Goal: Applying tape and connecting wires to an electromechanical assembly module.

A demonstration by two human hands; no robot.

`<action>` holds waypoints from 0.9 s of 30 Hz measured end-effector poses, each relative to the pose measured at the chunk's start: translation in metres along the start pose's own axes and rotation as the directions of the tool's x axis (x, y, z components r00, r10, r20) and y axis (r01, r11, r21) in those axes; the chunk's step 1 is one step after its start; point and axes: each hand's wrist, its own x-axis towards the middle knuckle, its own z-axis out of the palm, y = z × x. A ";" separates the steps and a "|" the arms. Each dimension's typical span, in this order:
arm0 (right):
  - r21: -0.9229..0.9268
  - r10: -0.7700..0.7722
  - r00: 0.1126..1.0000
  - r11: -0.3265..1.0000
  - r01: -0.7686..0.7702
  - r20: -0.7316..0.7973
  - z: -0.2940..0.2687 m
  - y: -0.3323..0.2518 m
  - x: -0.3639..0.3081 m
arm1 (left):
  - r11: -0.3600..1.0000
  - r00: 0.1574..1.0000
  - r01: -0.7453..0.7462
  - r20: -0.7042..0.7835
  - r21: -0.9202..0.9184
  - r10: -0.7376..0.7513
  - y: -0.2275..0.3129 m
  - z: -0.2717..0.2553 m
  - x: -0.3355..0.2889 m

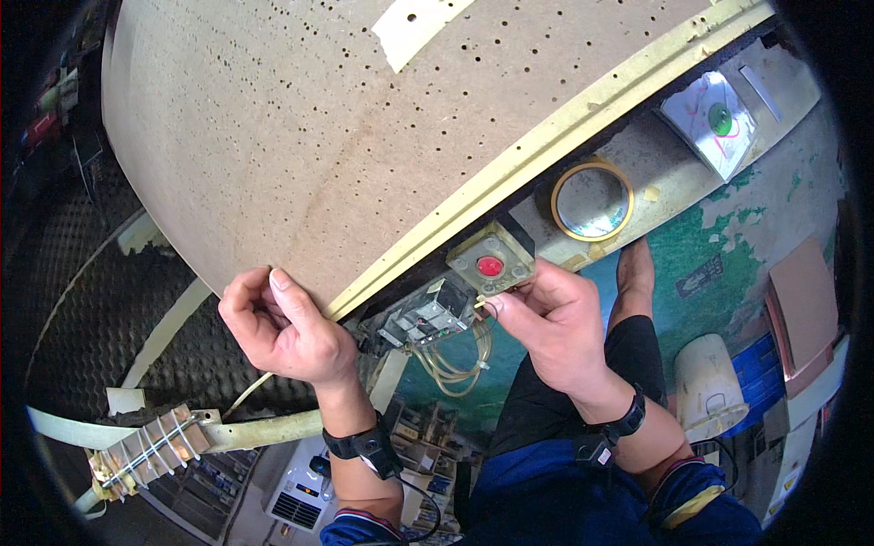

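A large tan board (346, 155) dotted with small holes fills the upper part of the view, a yellow strip (546, 146) running along its near edge. At the board's lower left corner, my left hand (287, 328) is closed, thumb and forefinger drawn together. Whatever it pinches is hidden. My right hand (555, 328) is closed beside a small metal box with a red button (490, 266). Its thumb tip has a tiny pale yellow bit against it, too small to name. A grey electrical part (428, 312) with coiled clear tubing (448, 371) sits between the hands.
A roll of tan tape (592, 200) and a shiny panel with a green knob (719, 120) lie on the grey ledge (655, 168). Below left, a curved metal band (264, 432) carries a bolted clamp block (150, 455). A whitish bucket (706, 387) stands on the green floor.
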 end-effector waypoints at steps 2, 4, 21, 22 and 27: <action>0.050 0.017 1.000 0.999 -0.017 -0.010 0.003 -0.004 0.000 | 1.000 1.000 0.006 -0.008 -0.004 -0.006 0.001 0.001 0.000; 0.028 0.018 1.000 0.999 -0.018 -0.012 0.003 -0.004 0.000 | 1.000 1.000 0.011 -0.015 -0.008 -0.011 0.001 0.002 0.000; 0.096 -0.006 0.998 0.995 0.013 -0.066 -0.007 -0.008 -0.004 | 0.999 0.999 0.033 -0.021 -0.009 -0.033 0.004 0.004 0.000; 0.167 0.019 0.999 0.986 -0.014 -0.029 -0.009 -0.007 -0.005 | 0.999 0.999 0.032 -0.018 0.001 -0.032 0.004 0.004 0.001; 0.530 0.192 0.969 0.811 -0.246 0.155 -0.022 -0.015 -0.006 | 0.999 1.000 -0.022 -0.005 0.038 0.023 0.002 0.003 0.001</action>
